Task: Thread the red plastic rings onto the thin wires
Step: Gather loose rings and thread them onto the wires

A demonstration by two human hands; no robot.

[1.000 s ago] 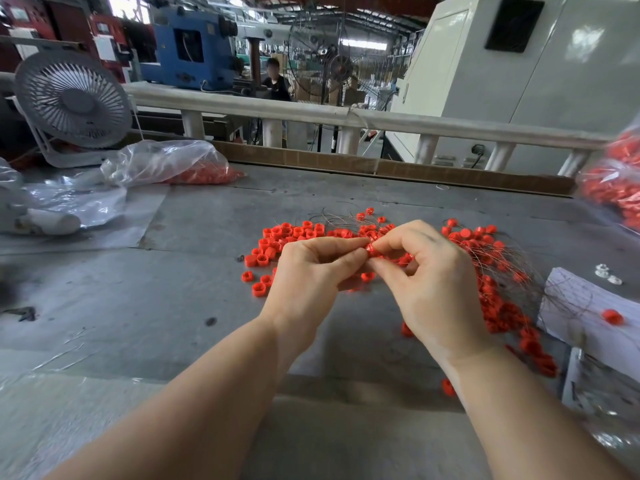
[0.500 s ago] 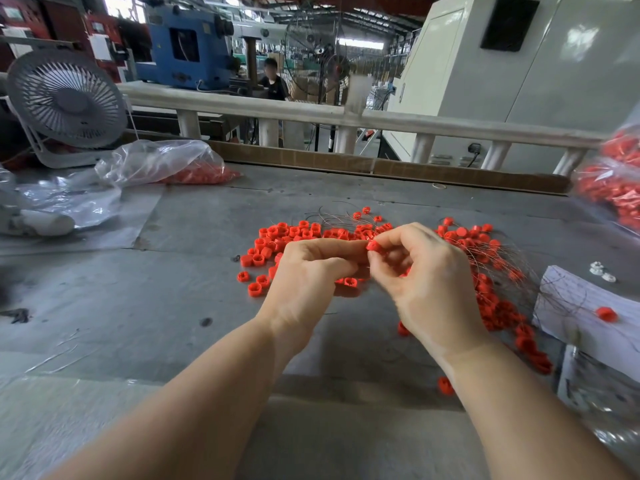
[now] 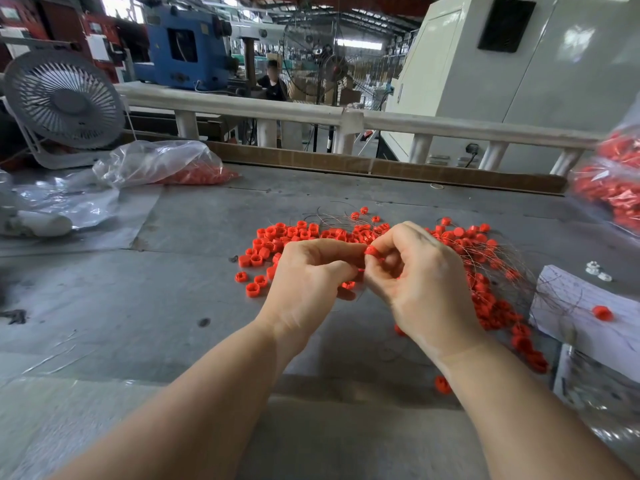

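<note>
Over the middle of the grey worktable [image 3: 104, 306], just on the near side of the loose heap of red plastic rings [image 3: 294, 233], my two hands meet fingertip to fingertip. My right hand [image 3: 419, 282] pinches one red ring [image 3: 371, 251] between thumb and forefinger, its other fingers curled beneath. My left hand [image 3: 311, 275] has thumb and forefinger pressed together right against that ring; they appear to pinch a wire end, though the wire itself is too fine to make out between the fingers.

Step in hand, as I judge it: feeding a single ring onto one wire. The thin wires [image 3: 498, 268] fan out toward the right edge of the table, many already carrying rings in a curved band [image 3: 491, 306] that runs toward the near right. Most of the heap to the left of my hands is not yet threaded, so the task looks well short of done.

The next move calls for aligning the ring's hole with the wire tip, pushing the ring along the wire, then freeing one hand to fetch another ring from the heap. The wire is springy and may slip out of the pinch.

Compared with a second ago, the pinched ring sits more exposed on top of my right fingertips and my left forefinger has drawn back a little; both hands remain at the same spot over the table.

Elsewhere: a clear plastic bag of rings [image 3: 162, 164] lies at the far left beside a grey fan [image 3: 65, 98].
</note>
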